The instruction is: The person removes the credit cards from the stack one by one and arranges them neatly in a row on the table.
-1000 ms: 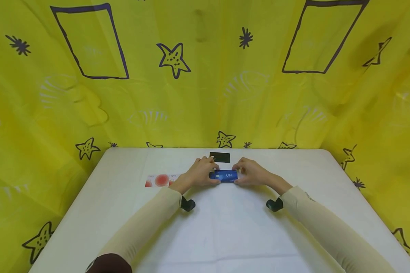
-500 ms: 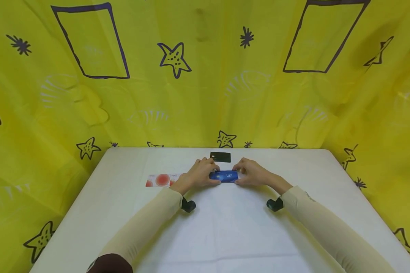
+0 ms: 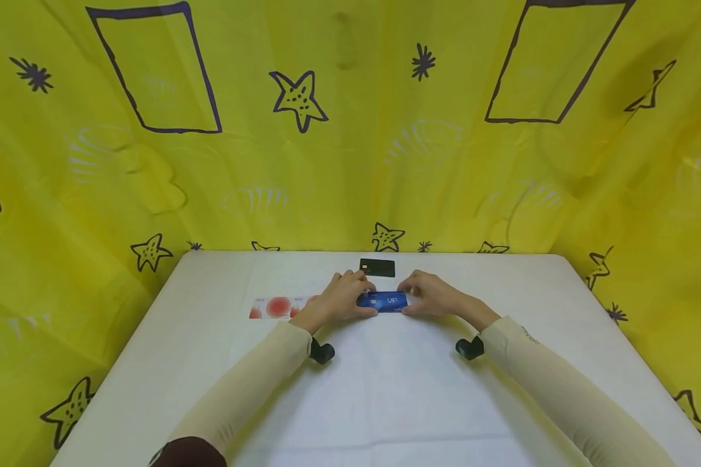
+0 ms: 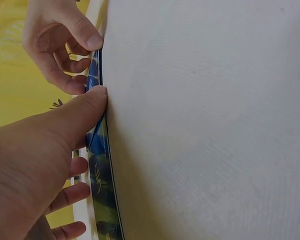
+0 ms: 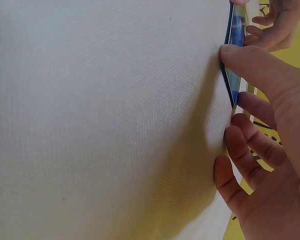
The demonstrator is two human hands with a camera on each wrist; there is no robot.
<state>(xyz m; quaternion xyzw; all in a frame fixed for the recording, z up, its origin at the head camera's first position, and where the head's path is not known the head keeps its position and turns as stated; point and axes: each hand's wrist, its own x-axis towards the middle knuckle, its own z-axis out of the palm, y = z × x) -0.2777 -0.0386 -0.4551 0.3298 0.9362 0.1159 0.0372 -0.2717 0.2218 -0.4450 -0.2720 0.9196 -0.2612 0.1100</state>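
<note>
In the head view a blue bank card [image 3: 388,301] marked VIP lies across the table's far half, between both hands. My left hand [image 3: 341,295] pinches its left end, thumb on the near edge and fingers on the far edge. At the other end, my right hand [image 3: 436,296] pinches it the same way. The left wrist view shows a dark, patterned flat strip [image 4: 104,187] extending past the blue card under my left hand; the palm hides it in the head view. A dark lower edge shows under the card beside my right thumb [image 5: 240,55].
Just beyond the hands lies a black card [image 3: 377,268] with a chip. Red-and-white printed cards [image 3: 277,307] lie to the left, partly behind my left wrist. A white cloth covers the table [image 3: 380,389]; a yellow patterned curtain [image 3: 350,162] hangs along its back and sides.
</note>
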